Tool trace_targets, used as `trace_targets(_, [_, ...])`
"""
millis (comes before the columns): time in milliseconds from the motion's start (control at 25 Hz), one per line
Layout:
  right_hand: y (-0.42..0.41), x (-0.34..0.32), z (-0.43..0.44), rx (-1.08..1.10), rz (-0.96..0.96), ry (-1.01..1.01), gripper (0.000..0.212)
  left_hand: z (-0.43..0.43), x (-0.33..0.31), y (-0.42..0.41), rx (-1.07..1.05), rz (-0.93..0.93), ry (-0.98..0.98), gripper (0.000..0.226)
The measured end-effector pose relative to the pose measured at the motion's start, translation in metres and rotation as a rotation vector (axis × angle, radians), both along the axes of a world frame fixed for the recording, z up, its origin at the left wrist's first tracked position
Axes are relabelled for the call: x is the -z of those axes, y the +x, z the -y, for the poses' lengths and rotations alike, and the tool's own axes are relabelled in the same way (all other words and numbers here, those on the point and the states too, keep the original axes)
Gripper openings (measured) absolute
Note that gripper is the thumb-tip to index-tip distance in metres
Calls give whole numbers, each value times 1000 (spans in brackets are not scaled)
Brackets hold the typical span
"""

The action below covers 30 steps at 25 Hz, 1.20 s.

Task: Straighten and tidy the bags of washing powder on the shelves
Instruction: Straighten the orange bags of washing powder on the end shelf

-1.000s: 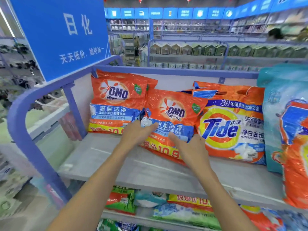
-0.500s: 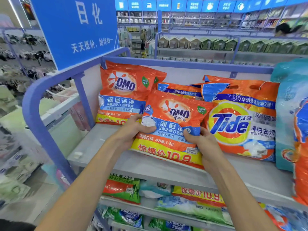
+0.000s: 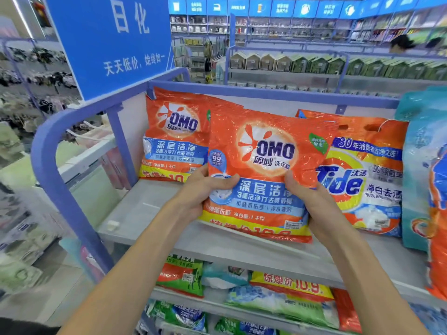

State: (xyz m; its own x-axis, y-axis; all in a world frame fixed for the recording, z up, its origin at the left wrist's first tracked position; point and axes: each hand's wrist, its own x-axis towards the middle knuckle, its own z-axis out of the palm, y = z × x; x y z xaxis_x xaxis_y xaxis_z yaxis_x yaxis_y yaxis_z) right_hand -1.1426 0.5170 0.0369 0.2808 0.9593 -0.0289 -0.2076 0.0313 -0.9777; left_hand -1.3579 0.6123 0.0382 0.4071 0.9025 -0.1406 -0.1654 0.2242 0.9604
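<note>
Head view, left hand: the left hand [image 3: 203, 189] is curled round the left edge of the front OMO bag [image 3: 263, 165], and the thumb is laid on the bag's front.
Right hand: the right hand [image 3: 314, 204] is curled round the right edge of the same bag, with the thumb laid on the front too.
Front OMO bag: it is held upright over the grey top shelf [image 3: 145, 209]. It cannot be told if its bottom edge is touching the shelf.
Lower bags: green, blue and orange bags [image 3: 278, 293] are laid flat under the top shelf.
Back OMO bag: the back OMO bag [image 3: 174, 141] is leaned on the back wall at the left and is partly covered by the held bag.
Tide bag: the Tide bag [image 3: 362, 180] is stood at the right and is partly covered by the held bag.
Teal bag: the teal bag [image 3: 416, 165] is stood just beside the Tide bag.
Blue sign: the blue sign [image 3: 113, 37] is fixed above the shelf's left corner.
Far shelves: the far shelves [image 3: 290, 64] are blurred.
</note>
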Motion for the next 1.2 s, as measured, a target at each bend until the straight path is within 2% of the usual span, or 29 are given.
trace_targets(40, [-4, -4, -4, -16, 1, -16, 62, -1, 1, -2, -44, 17, 8, 39])
trace_targets(160, [-33, -9, -29, -17, -110, -4, 28, -18, 1, -23, -172, 55, 15, 34])
trace_targets(240, [-59, -11, -54, -32, -176, -6, 22, -36, -4, -44, -254, 27, 21, 32])
trace_targets(440, [-119, -13, -120, -121, -254, -54, 35, -83, -13, -105, -436, -41, 96, 30])
trace_targets(520, [-139, -9, -140, -146, -214, -84, 42, -96, -7, -121, -500, -108, 144, 22])
trace_targets(640, [-145, -3, -154, -166, -136, -143, 36, -104, 10, -129, -565, -167, 197, 15])
trace_targets(720, [-140, -1, -152, -199, -89, -190, 47, -102, 16, -128, -592, -183, 233, 16])
trace_targets(880, [-136, 5, -149, -179, -116, -171, 70, -97, 14, -118, -672, -263, 309, 40])
trace_targets(960, [-135, -1, -144, -155, -135, -174, 65, -92, 12, -116, -719, -298, 354, 44])
trace_targets(1040, [-128, -9, -131, -147, -28, -154, 37, -84, 10, -119, -745, -323, 397, 35])
trace_targets(1080, [-122, -7, -124, -141, 61, -149, 27, -80, 12, -121, -723, -321, 404, 26])
trace_targets(1120, [-116, -3, -117, -151, 156, -135, 20, -74, 14, -122, -685, -338, 404, 26])
trace_targets(1200, [-112, 5, -101, -181, 332, -75, 24, -62, 17, -121, -607, -406, 431, 57])
